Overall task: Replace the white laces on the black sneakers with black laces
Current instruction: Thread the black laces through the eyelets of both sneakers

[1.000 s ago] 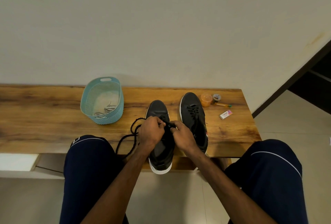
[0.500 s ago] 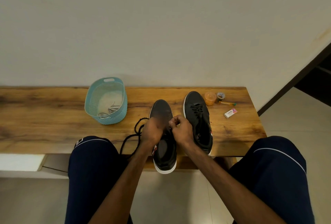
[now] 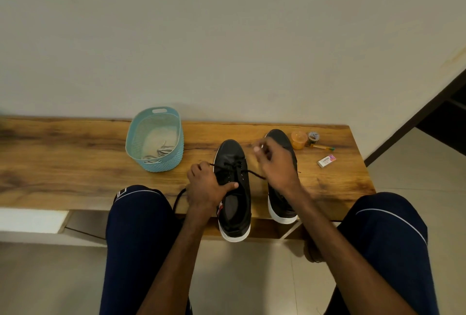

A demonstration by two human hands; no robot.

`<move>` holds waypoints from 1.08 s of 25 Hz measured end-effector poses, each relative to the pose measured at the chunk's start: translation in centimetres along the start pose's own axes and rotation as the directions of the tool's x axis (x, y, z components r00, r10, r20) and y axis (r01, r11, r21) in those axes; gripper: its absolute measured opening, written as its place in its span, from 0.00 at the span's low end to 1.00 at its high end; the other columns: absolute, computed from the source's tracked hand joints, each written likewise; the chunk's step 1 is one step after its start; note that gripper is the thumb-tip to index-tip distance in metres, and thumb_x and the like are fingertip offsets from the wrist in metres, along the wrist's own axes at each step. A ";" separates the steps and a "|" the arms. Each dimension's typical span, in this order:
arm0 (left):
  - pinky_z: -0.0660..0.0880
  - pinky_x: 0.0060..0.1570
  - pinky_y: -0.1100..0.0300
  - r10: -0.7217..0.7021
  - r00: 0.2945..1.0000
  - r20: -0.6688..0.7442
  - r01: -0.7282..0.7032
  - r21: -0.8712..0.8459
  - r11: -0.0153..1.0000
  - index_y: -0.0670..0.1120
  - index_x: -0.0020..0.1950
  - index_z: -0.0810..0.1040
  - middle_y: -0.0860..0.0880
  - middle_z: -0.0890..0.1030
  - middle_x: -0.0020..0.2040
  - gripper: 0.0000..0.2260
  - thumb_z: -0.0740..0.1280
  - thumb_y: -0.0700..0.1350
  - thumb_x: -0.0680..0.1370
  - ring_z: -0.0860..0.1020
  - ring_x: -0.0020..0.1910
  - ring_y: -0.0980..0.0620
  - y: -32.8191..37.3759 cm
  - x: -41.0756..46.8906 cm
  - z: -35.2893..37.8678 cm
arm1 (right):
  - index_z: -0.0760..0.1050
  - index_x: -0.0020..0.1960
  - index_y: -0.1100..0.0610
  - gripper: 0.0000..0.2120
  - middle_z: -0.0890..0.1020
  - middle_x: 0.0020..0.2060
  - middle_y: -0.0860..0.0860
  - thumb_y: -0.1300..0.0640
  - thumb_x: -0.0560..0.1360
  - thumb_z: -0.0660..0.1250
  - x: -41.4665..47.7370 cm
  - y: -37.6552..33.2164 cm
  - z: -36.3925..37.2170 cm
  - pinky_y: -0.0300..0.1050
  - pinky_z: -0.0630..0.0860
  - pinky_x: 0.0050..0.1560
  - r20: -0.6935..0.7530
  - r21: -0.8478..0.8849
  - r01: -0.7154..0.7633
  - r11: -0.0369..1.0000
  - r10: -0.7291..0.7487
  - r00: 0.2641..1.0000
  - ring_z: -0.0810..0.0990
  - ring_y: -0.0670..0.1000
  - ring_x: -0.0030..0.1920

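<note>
Gripped one end of the black lace (image 3: 254, 174) in the curled left hand (image 3: 206, 186), thumb on the left sneaker (image 3: 234, 196); pinched the other end in the right hand (image 3: 274, 163) (blurred). Saw this sneaker and the right sneaker (image 3: 282, 203) on the wooden counter (image 3: 75, 163), white laces (image 3: 158, 152) in a blue basket (image 3: 153, 163).

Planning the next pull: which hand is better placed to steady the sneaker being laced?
Probably left: the left hand lies against the sneaker, thumb across it, while the right hand is raised, holding the black lace taut.
</note>
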State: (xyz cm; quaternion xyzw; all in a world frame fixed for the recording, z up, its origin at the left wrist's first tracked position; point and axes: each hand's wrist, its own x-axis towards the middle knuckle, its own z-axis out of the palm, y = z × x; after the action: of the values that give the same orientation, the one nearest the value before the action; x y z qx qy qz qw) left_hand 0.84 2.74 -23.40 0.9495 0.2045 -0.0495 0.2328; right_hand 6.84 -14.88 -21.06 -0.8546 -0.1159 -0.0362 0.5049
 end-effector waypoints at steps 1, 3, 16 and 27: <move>0.73 0.59 0.49 -0.035 0.999 0.014 0.036 -0.034 0.999 0.43 0.69 0.64 0.42 0.68 0.67 0.43 0.75 0.66 0.66 0.67 0.66 0.43 -0.1 -0.2 0.2 | 0.77 0.58 0.53 0.09 0.79 0.48 0.46 0.52 0.83 0.61 -0.5 0.8 1.0 0.41 0.71 0.46 0.113 -0.236 0.009 0.972 0.018 0.993 0.79 0.46 0.48; 0.74 0.59 0.48 -0.082 0.996 0.046 0.086 -0.092 0.992 0.41 0.71 0.63 0.40 0.68 0.67 0.43 0.75 0.65 0.67 0.69 0.66 0.42 -0.1 -0.4 0.5 | 0.76 0.60 0.54 0.12 0.77 0.53 0.50 0.50 0.83 0.60 -1.5 1.6 3.1 0.45 0.72 0.49 0.273 -0.522 0.042 0.852 0.120 0.955 0.78 0.51 0.53; 0.76 0.51 0.49 -0.106 0.991 0.081 0.126 -0.306 0.944 0.41 0.64 0.67 0.43 0.73 0.61 0.36 0.79 0.57 0.67 0.76 0.59 0.43 -0.1 -0.4 1.7 | 0.76 0.44 0.54 0.10 0.82 0.40 0.53 0.52 0.82 0.61 -0.2 -1.2 -3.1 0.42 0.74 0.34 0.259 0.299 -0.273 0.914 0.198 0.945 0.79 0.55 0.39; 0.74 0.45 0.57 -0.081 0.995 0.054 0.094 -0.304 0.948 0.42 0.63 0.70 0.45 0.76 0.58 0.31 0.78 0.57 0.69 0.77 0.54 0.48 -0.2 -0.8 1.9 | 0.78 0.51 0.56 0.08 0.82 0.44 0.51 0.52 0.81 0.63 -0.9 0.6 2.0 0.49 0.78 0.48 0.289 -0.282 -0.158 0.946 0.241 0.927 0.80 0.50 0.44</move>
State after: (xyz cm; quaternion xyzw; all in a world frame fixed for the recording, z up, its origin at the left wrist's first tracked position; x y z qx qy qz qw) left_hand 0.00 1.75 -25.03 0.8907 0.2468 -0.0467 0.3789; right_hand 6.04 -13.59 -22.69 -0.9139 -0.1024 0.1400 0.3669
